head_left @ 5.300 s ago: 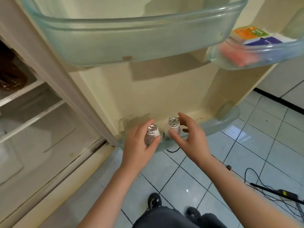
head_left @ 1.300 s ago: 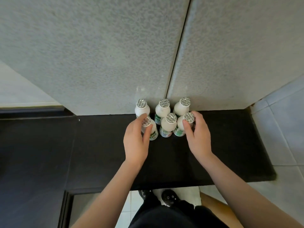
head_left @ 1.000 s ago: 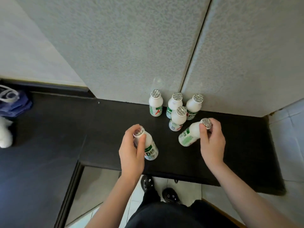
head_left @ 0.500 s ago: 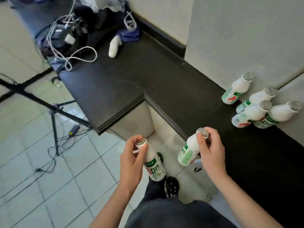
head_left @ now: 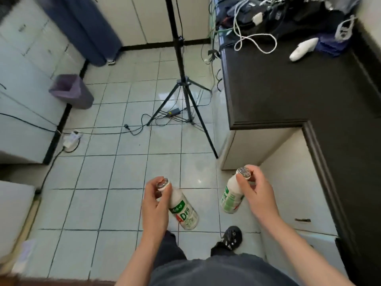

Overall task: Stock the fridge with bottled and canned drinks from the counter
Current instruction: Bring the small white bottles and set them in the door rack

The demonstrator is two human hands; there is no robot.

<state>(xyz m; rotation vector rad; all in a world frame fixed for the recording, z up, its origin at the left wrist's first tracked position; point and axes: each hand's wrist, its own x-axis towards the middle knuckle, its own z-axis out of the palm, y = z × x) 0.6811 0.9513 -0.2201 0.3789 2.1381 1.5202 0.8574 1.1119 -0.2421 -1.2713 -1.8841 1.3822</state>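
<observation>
The left hand pinched a small white bottle at its foil-capped neck — green and red label, body hanging tilted over the tiled floor. The right hand gripped a second, matching bottle by its cap, also in the air — just beside the dark counter.

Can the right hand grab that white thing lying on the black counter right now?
Probably not yet. The right hand grips a bottle by its cap, so it is full, and the white thing lies far along the black counter. Nothing stands between them, though.
</observation>
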